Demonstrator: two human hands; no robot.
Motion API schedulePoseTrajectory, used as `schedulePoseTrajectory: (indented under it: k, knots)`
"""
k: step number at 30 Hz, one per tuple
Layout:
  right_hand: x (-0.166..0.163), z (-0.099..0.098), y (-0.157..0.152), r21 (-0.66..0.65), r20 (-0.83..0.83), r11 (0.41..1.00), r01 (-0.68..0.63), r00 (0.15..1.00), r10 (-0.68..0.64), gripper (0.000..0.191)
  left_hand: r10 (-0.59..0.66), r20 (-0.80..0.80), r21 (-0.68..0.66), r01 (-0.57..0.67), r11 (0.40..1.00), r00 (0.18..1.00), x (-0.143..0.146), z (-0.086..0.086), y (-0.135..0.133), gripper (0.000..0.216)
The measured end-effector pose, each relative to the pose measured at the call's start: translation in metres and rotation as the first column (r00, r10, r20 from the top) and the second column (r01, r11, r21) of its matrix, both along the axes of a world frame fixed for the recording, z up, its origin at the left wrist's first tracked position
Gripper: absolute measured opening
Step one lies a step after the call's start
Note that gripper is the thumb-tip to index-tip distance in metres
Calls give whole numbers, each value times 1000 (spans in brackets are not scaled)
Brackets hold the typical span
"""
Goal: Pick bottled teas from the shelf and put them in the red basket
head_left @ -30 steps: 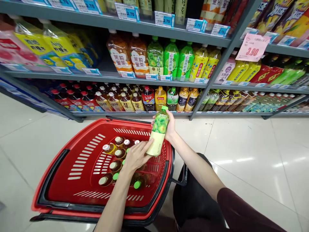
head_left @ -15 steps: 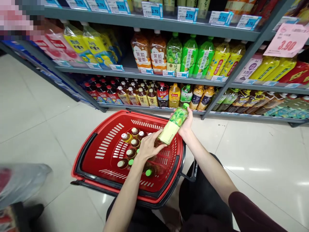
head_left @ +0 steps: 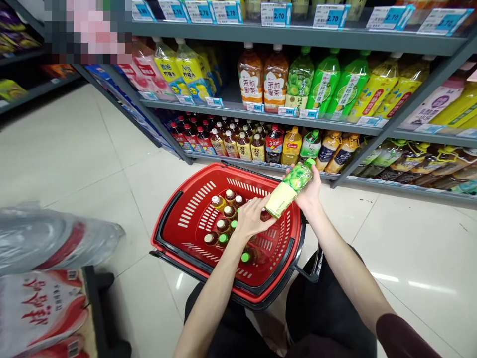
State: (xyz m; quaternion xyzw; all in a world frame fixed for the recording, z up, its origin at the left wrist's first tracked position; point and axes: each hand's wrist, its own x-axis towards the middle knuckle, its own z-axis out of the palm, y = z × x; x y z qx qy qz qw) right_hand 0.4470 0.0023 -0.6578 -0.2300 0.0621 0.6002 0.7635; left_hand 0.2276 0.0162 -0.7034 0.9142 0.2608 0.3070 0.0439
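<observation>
Shop aisle with a pale, glossy tiled floor (head_left: 74,164) that mirrors the ceiling lights. Grey shelves (head_left: 298,37) run along the far side, stocked with rows of drink bottles and fronted by blue-and-white price tags (head_left: 275,14) reading 2.70. A red basket (head_left: 186,209) with black trim stands on the floor just before the lowest shelf; capped bottles (head_left: 223,226) stand upright in its middle. The right hand (head_left: 309,191) grips a green bottle (head_left: 289,189) by its upper part, holding it tilted over the basket's far right rim, cap toward the shelves. The left hand (head_left: 253,219) reaches into the basket, fingers curled loosely, fingertips at the green bottle's pale lower end; whether it also touches the bottles beneath cannot be told. At lower left, shrink-wrapped packs (head_left: 40,298) with red print lie stacked on the floor. A pixelated patch covers the upper left corner.
</observation>
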Motion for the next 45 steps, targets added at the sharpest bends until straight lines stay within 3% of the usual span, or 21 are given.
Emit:
schedulePoseTrajectory:
  k: [4, 9, 16, 23, 30, 38, 41, 45]
  knots:
    - [0, 7, -2, 108, 74, 989, -97, 993, 89, 32, 47, 30, 68, -49, 996, 998, 0, -2, -1, 57]
    - [-4, 11, -2, 133, 173, 971, -199, 969, 175, 29, 20, 37, 80, -23, 997, 999, 0, -1, -2, 57]
    - [-10, 11, -2, 144, 244, 980, -136, 965, 98, 21, -171, 49, 132, 163, 978, 984, 4, 1, -2, 57]
    - [-6, 5, 3, 116, 216, 983, -141, 970, 114, 29, -168, 47, 198, 156, 968, 985, 8, 2, 1, 59]
    - [-9, 7, 3, 128, 291, 973, -194, 945, 150, 29, -158, -2, 169, 156, 973, 987, 7, 3, -2, 56]
    - [-5, 1, 6, 66, 349, 988, -139, 931, 108, 35, -141, -40, 145, 145, 979, 989, 6, -5, 3, 61]
    - [0, -4, 6, 53, 427, 990, -132, 899, 97, 34, -100, -94, 81, 108, 991, 991, 12, -12, 1, 65]
    - [-4, 4, -3, 70, 508, 994, -86, 860, 39, 24, -80, -250, -104, 55, 993, 965, 20, -12, -5, 72]
